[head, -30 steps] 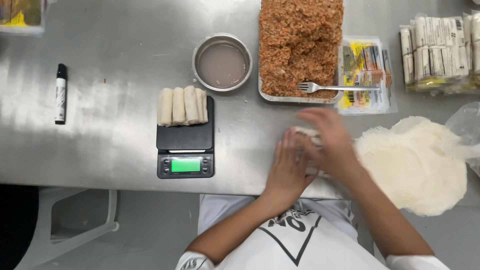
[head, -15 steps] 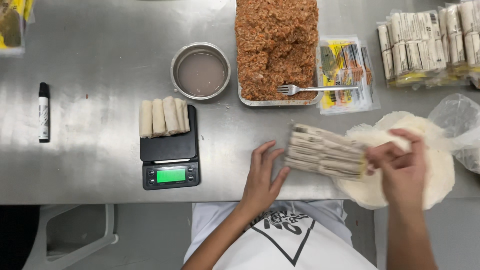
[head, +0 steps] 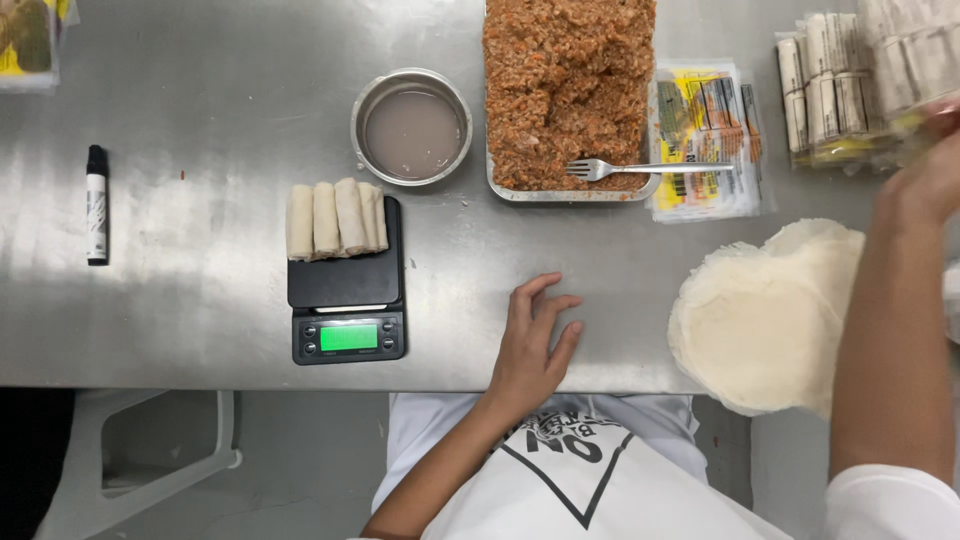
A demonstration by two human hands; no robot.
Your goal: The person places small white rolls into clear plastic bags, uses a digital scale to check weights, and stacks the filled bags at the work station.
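Plastic-wrapped, the soft, light pack of pale rolled spring rolls (head: 915,60) is sitting clenched lengthwise in the right hand (head: 935,170) (wrap likely slippery), while the left hand (head: 535,345) is resting released on the steel tabletop (head: 200,130).

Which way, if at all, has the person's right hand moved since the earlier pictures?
Yes. The right hand has moved right and away from the person, past the wrapper stack towards the packets.

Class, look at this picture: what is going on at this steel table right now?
A person is making spring rolls at a steel table. The right hand is out at the far right, setting a pack of rolls beside another pack. The left hand rests open on the table. Four finished rolls sit on a scale, with a tray of filling and wrappers nearby.
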